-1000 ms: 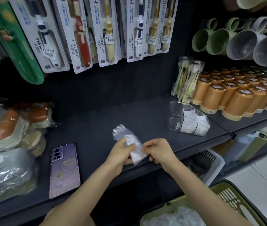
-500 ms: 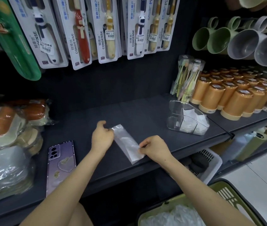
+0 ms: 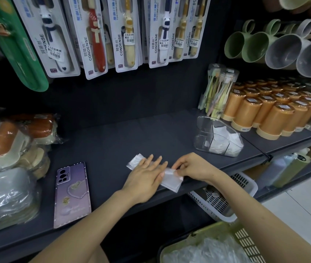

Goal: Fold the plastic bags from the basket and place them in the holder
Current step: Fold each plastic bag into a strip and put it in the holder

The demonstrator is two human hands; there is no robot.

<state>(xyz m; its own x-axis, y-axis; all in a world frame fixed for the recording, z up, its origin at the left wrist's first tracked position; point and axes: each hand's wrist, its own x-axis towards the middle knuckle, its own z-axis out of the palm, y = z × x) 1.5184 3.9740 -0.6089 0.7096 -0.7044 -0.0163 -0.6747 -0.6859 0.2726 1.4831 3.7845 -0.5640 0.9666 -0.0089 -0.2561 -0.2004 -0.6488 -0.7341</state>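
— Left hand (image 3: 147, 174)?
— No longer pinching the far end: fingers (image 3: 156, 164) straight, flat on the plastic bag (image 3: 171, 183), pressing it to the shelf (image 3: 113, 145).
— Right hand (image 3: 194, 166)?
— Fingers still pinch the bag's near end, just beside the left fingertips.

We're in a shop: price-stickered toothbrush packs (image 3: 126, 33) hang upper left of the frame (carded, in rows), orange cups (image 3: 276, 118) and mugs (image 3: 283, 50) stocked at right.
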